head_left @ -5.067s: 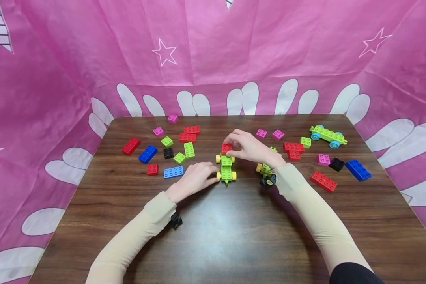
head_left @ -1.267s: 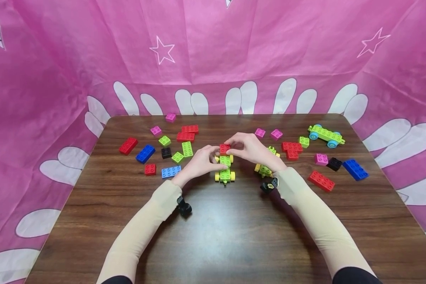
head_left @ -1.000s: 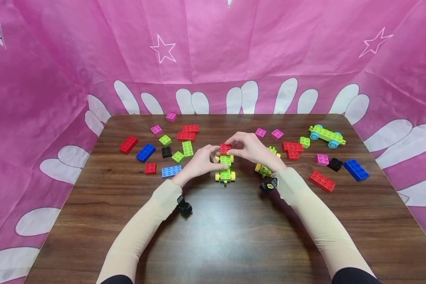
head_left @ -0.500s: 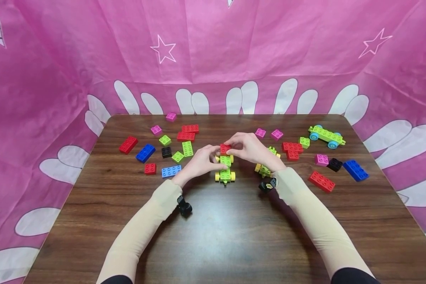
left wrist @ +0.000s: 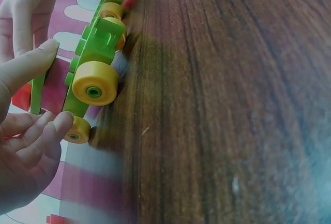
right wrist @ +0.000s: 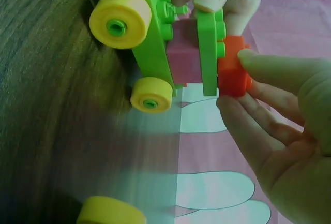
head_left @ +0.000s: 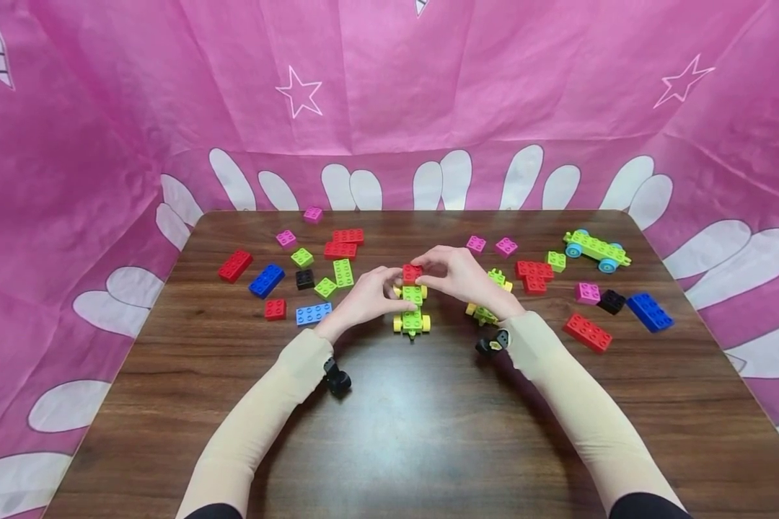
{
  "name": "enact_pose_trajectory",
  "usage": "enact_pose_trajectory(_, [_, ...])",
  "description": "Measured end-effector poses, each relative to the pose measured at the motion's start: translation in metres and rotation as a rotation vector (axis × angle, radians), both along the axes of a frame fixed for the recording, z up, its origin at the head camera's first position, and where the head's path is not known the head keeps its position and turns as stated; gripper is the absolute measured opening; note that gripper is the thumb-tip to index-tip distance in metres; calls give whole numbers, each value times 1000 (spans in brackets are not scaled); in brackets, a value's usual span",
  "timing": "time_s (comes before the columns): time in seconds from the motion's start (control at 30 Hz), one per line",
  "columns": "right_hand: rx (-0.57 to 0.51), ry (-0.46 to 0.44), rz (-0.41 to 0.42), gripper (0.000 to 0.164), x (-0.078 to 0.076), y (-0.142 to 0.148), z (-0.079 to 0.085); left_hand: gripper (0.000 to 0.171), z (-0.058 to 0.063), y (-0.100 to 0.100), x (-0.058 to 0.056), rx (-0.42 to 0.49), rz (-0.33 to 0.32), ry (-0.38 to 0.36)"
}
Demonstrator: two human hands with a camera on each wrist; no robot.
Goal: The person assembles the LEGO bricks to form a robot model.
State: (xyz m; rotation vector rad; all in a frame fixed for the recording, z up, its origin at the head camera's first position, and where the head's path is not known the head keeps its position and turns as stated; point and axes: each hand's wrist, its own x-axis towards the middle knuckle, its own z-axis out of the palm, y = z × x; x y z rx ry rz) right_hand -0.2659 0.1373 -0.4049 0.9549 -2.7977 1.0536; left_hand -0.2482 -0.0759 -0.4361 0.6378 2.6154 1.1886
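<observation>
A toy car base (head_left: 412, 323), lime green with yellow wheels, stands on the table in the middle. In the right wrist view a pink brick (right wrist: 184, 50) rises from its far end, with a flat-looking lime green brick (right wrist: 208, 53) on top. My left hand (head_left: 368, 294) reaches in from the left and grips the lime green brick between thumb and fingers. On that brick sits a red brick (right wrist: 232, 66), which my right hand (head_left: 461, 276) pinches between thumb and fingertips. The left wrist view shows the stack partly covered by the left thumb and fingers (left wrist: 39, 146).
Loose red, blue, black, pink and lime bricks lie left, among them a light blue brick (head_left: 314, 313). Beneath the right wrist is another yellow-wheeled base (head_left: 483, 313). A blue-wheeled base (head_left: 597, 249) stands at the back right, near more bricks such as a dark blue one (head_left: 650, 311).
Since the oldest frame my left hand has moved from beside the near wheel up to the stack and taken hold there. Over the last second both hands have stayed almost still.
</observation>
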Motion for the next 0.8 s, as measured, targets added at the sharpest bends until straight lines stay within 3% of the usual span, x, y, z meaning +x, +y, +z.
enact_pose_trajectory(0.23, [-26, -36, 19, 29, -3, 4, 0, 76, 1, 1, 0, -6, -5, 8])
enact_pose_trajectory(0.6, [53, 2, 64, 23, -4, -2, 6, 75, 0, 1, -1, 0, -2, 13])
enact_pose_trajectory(0.8, [73, -21, 66, 22, -5, -5, 9, 73, -1, 1, 0, 13, -5, 6])
